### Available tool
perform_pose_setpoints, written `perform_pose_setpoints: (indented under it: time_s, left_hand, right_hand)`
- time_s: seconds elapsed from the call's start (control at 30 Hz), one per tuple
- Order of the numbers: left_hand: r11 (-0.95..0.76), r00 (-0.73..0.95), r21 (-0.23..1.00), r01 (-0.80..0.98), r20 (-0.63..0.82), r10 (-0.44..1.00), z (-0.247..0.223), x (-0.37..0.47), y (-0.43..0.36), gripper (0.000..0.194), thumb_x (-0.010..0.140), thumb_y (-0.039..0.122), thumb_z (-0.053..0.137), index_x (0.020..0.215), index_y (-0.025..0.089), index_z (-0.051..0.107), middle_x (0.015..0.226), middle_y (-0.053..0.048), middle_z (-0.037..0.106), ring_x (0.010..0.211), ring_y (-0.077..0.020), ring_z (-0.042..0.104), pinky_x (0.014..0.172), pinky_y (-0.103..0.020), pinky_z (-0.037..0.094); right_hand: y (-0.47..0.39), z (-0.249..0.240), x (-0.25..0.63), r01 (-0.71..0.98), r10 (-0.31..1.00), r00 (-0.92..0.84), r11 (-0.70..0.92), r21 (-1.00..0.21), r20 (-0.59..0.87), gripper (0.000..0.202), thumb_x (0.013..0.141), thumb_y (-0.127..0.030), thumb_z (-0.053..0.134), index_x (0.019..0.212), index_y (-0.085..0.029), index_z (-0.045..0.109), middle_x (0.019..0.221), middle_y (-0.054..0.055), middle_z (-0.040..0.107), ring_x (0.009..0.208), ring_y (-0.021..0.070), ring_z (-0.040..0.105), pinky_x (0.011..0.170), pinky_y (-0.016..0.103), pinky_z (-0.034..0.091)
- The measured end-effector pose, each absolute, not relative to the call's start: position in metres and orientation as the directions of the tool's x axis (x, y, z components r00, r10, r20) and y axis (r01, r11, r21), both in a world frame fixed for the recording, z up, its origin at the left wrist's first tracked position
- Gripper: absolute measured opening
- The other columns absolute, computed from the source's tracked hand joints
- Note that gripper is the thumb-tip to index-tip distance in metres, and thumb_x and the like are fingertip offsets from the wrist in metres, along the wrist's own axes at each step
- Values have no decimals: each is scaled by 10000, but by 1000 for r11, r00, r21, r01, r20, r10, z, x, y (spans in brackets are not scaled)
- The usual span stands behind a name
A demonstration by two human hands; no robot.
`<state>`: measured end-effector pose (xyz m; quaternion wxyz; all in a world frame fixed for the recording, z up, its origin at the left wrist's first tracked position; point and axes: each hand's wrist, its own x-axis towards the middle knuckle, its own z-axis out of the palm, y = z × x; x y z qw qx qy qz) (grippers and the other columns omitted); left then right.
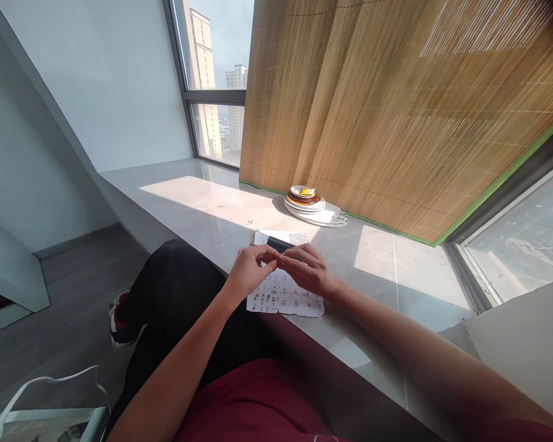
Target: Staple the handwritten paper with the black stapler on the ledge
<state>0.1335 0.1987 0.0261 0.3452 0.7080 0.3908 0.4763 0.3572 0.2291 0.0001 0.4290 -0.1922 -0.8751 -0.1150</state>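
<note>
My left hand (253, 269) and my right hand (308, 270) meet at the fingertips above a sheet of paper (286, 302) with handwriting on it. Both hands are pinched closed; whatever lies between the fingertips is too small to make out. Behind the fingers a dark, long object (279, 244) rests on the upper part of the sheet, partly hidden by my hands. The paper lies on the pale tiled ledge (203, 212), close to its front edge.
Stacked plates (304, 205) with something yellow on top stand farther back, beside a flat oval plate (335, 216). A bamboo blind (350, 110) hangs behind them. My legs are below the ledge, and a white cable (50, 379) is at the lower left.
</note>
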Motion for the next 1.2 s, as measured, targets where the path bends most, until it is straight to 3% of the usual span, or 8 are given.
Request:
perform_pose_setpoints:
  time_s: [0.13,0.27,0.4,0.5,0.67,0.9,1.1,1.2]
  left_hand:
    - [-423,281,888,180,365,888,36,131,194,170,946,354,776,1063,237,813,893,-67,813,865,-266,791,846,-369,615]
    - [-408,337,906,114,351,873,45,134,186,274,973,419,758,1178,245,808,1087,-98,825,970,-285,799,895,-380,635]
    - [-426,241,896,127,389,889,43,126,194,329,993,401,728,1279,239,755,1093,-103,824,899,-271,803,884,-388,637]
    - [-437,91,866,243,429,899,31,101,218,213,1012,359,674,1164,234,757,1015,-84,823,858,-253,793,867,-364,615]
    - [-226,-5,673,704,323,946,4,58,269,127,924,166,645,899,242,745,939,-69,811,923,-271,762,877,-365,570]
    - [-96,-36,450,888,276,960,-4,68,326,180,945,168,571,921,206,745,876,-126,752,902,-308,714,818,-383,543]
    - [-340,208,395,853,341,917,-7,76,367,476,956,76,510,1392,184,664,1518,-169,603,1434,-311,534,1173,-428,443]
    - [-400,317,392,828,261,912,-11,75,370,479,973,72,483,1390,207,677,1579,-128,580,1500,-285,481,1235,-422,375]
  right_hand:
    - [229,3,357,388,224,-531,922,-1,817,366,1049,-167,633,1376,-322,686,1121,51,801,913,208,714,804,396,591]
    - [226,10,349,403,291,-415,908,-113,862,236,1055,-204,638,1235,-308,751,1062,45,804,906,215,724,797,404,594]
    - [242,14,359,521,518,-104,755,-397,849,170,1055,-344,627,1075,-271,780,1038,59,803,898,238,727,811,419,589]
    - [271,10,391,623,671,72,547,-559,738,224,993,-425,654,946,-239,769,894,55,785,761,233,688,751,397,552]
    - [312,-15,447,821,867,5,280,-497,498,225,870,-364,675,697,-225,709,714,62,731,674,239,626,705,385,488]
    - [329,-40,459,876,872,-121,318,-362,474,150,895,-294,622,798,-216,705,939,111,741,881,288,640,835,418,508]
    - [343,-49,460,897,892,-141,299,-325,430,240,955,-297,567,1074,-184,742,1119,157,722,1145,328,604,1056,490,459]
    - [345,-54,461,906,890,-126,284,-315,438,258,955,-286,560,1103,-179,742,1117,165,706,1149,335,589,1058,499,450]
